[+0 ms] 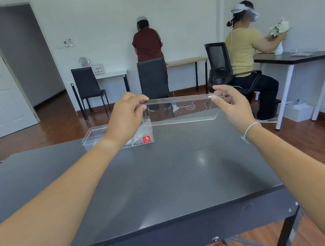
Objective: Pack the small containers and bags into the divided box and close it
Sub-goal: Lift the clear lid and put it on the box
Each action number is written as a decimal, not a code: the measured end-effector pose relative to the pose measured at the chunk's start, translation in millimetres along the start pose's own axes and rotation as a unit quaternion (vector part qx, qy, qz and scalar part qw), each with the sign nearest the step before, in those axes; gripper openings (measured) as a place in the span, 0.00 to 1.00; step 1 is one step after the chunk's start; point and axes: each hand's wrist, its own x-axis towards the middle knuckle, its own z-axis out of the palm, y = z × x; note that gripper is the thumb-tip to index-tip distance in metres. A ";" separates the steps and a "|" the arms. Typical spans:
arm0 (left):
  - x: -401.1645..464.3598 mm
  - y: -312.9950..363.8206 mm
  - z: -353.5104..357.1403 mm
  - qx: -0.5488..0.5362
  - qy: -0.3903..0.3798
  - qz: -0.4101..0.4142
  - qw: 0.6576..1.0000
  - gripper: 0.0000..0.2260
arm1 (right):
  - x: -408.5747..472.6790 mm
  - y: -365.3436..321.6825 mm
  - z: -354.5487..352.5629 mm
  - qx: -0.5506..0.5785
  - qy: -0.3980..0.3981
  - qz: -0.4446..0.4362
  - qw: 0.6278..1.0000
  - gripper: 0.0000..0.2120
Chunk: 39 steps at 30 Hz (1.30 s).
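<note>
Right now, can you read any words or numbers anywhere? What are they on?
Red sticker on the clear divided box: a white logo with tiny print under it, too small to read.
White card on the far white desk: rows of small marks, too blurred to read.
Nothing else carries readable words or numbers.

White walls [104,12], wooden floor [60,122], black chairs [88,86]

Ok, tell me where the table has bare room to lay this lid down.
The dark table is bare from the near edge up to the clear divided box, and also right of it beneath the lid. Only the far left part, around the box, is occupied.
</note>
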 end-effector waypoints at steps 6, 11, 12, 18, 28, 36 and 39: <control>6.2 -8.9 -32.0 -0.061 0.038 -0.036 0.997 0.10 | 1.1 -14.2 13.6 0.040 -0.013 -0.018 0.999 0.19; 11.5 -23.9 -57.8 -0.080 0.060 -0.054 0.994 0.10 | 0.5 -21.1 32.3 0.036 -0.037 -0.022 0.998 0.16; 11.9 -28.0 -62.2 -0.081 0.061 -0.062 0.993 0.10 | 0.1 -22.5 37.7 0.040 -0.040 -0.017 0.998 0.16; 9.9 -55.3 -81.7 -0.099 0.082 -0.103 0.986 0.10 | 0.4 -30.8 75.4 0.176 -0.071 0.070 0.979 0.12; -6.7 -107.8 -88.4 -0.155 0.102 -0.192 0.964 0.17 | 1.7 -31.1 131.1 0.159 -0.086 0.106 0.978 0.10; -22.6 -135.4 -76.4 -0.161 0.071 -0.228 0.958 0.19 | 10.5 -29.1 152.5 0.186 -0.069 0.154 0.968 0.14; -22.1 -136.0 -76.3 -0.163 0.071 -0.229 0.957 0.18 | 15.4 -28.9 150.1 0.184 -0.056 0.154 0.969 0.14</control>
